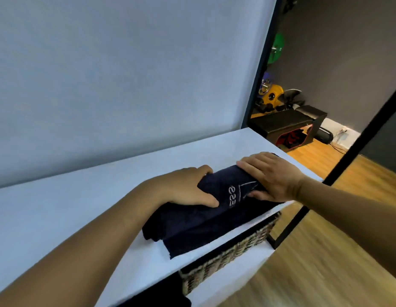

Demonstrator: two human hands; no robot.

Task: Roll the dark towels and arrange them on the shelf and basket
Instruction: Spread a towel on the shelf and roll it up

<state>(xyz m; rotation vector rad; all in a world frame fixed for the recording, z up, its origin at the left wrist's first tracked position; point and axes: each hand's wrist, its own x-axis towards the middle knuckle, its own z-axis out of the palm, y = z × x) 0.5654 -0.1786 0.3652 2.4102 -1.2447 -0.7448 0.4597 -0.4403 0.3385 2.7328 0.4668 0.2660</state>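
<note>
Wall of pale colour stands behind the white shelf top (70,207), and a woven basket (232,251) sits below its near right edge. Far right we see a wooden floor (325,273) and coloured weight plates (272,96). Only our own hands cover part of the dark towel (192,224). It is navy with pale stitched letters and half rolled: the roll lies far, the flat part spreads near on the shelf top. Our left hand (183,189) grips the left end of the roll, fingers curled over the far side, thumb on the near side. Our right hand (270,176) holds the right end likewise.
</note>
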